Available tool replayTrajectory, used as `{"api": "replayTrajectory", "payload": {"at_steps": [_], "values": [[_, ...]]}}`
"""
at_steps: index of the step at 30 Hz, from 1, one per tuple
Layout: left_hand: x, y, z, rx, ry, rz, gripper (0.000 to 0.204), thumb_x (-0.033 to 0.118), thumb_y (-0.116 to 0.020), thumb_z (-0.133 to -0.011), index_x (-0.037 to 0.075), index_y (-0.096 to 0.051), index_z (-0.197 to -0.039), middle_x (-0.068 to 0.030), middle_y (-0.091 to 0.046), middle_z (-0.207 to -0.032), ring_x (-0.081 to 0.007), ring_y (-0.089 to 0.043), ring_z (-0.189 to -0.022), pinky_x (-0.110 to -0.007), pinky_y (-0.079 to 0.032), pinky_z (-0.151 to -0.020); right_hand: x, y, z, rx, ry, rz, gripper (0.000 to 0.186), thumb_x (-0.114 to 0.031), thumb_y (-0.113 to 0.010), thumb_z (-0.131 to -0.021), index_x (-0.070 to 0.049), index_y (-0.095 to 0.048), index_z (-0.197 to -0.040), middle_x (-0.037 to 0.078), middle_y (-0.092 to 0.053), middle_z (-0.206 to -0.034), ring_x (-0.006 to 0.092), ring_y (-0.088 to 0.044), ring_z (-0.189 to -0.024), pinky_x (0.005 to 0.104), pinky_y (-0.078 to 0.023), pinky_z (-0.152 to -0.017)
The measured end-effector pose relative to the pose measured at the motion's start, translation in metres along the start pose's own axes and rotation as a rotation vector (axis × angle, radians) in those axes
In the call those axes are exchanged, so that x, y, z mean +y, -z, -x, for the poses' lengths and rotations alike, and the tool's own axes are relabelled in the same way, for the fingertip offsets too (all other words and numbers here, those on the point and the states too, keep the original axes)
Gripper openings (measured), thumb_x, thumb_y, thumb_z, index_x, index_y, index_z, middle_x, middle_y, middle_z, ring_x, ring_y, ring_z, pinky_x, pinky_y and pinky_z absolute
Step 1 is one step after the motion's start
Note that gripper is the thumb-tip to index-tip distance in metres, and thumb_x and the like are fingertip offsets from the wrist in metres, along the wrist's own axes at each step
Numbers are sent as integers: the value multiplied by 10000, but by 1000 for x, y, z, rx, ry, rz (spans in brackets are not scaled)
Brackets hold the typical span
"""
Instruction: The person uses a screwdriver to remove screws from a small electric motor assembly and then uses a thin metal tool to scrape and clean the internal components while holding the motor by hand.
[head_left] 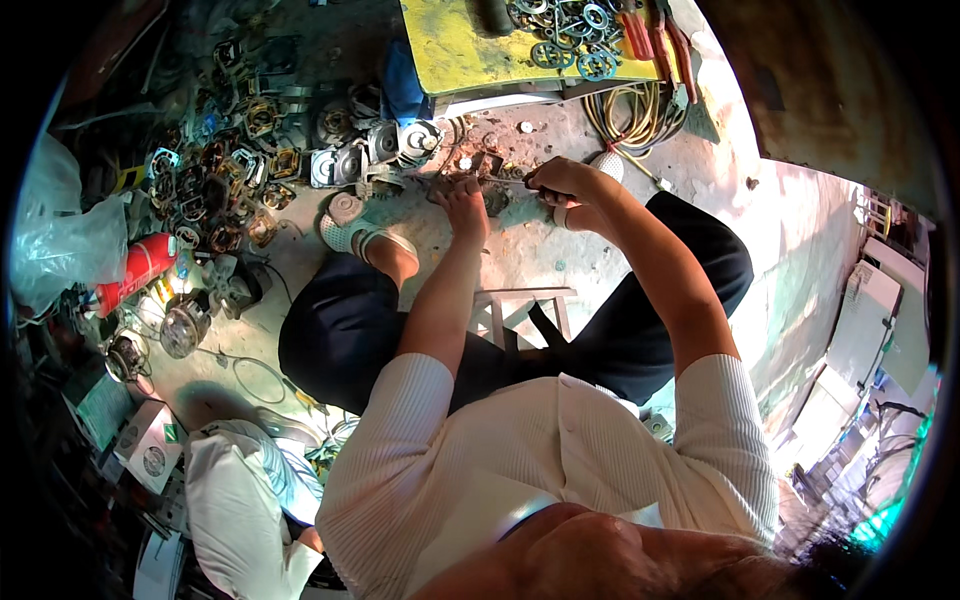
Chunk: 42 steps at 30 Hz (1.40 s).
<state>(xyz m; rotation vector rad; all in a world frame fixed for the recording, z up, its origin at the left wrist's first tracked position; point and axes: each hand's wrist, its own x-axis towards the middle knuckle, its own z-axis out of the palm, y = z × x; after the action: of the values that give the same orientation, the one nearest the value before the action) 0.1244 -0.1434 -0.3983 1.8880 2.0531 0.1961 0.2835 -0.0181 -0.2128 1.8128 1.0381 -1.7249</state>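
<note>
My right hand (pixel 565 182) is closed around a handle, most of it hidden in the fist. From it a thin metal shaft (pixel 508 181) points left, like a screwdriver's. My left hand (pixel 464 212) is closed on a dark metal part (pixel 492 200) low over the floor, and its fingers are near the shaft's tip. I cannot make out the part's exact kind. Rusty crumbs and small scraps (pixel 500 135) lie just beyond both hands. Left of them stand several silver motor housings (pixel 346 166).
A yellow-topped low table (pixel 455 60) at the far side holds metal rings (pixel 572 30) and red-handled pliers (pixel 680 55). Coiled cable (pixel 630 115) lies beside it. Motor parts (pixel 220 180) heap up at left, near a red cylinder (pixel 150 258). Another person (pixel 235 500) is at lower left.
</note>
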Motion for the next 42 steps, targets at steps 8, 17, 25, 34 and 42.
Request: {"api": "replayTrajectory", "payload": {"at_steps": [8,17,25,34,42], "values": [[9,29,3,-97,15,75,937,322,-908,-554,97,-382,-1296,-126,-518,-1193,-336,-523,-1126,-605,-271,-1068,22,-30,11,29,6,-255,226,-271,-564,-954,-79,-599,-840,9,-539,-593,107,-439,-391,257,-358,-348],[8,22,5,-56,-2,81,1036,387,-927,-486,82,-360,-1297,-159,-503,-1221,-353,-515,-1129,-594,-299,-1047,58,-46,-21,476,563,406,297,-225,-544,-917,-104,-660,-1162,143,-691,-786,299,-687,-705,413,-547,-623],[-3,-1,2,-38,0,-6,1024,385,-919,-508,55,-364,-1302,-169,-523,-1203,-335,-520,-1142,-575,-348,-989,47,-63,-22,548,466,635,269,-265,-486,-915,-107,-667,-1037,169,-694,-919,341,-686,-872,449,-548,-782],[13,19,-2,14,106,168,987,392,-891,-515,68,-367,-1286,-169,-513,-1198,-365,-517,-1133,-567,-262,-1099,39,-123,-53,522,314,-964,312,-253,-486,-990,-81,-636,-1203,34,-572,-635,127,-513,-455,283,-406,-402],[18,34,7,-112,141,198,999,315,-905,-521,79,-355,-1320,-154,-476,-1228,-360,-484,-1157,-614,-239,-1097,61,-41,12,361,442,162,370,-225,-568,-890,-101,-634,-1233,112,-722,-843,182,-708,-719,326,-565,-621]]}}
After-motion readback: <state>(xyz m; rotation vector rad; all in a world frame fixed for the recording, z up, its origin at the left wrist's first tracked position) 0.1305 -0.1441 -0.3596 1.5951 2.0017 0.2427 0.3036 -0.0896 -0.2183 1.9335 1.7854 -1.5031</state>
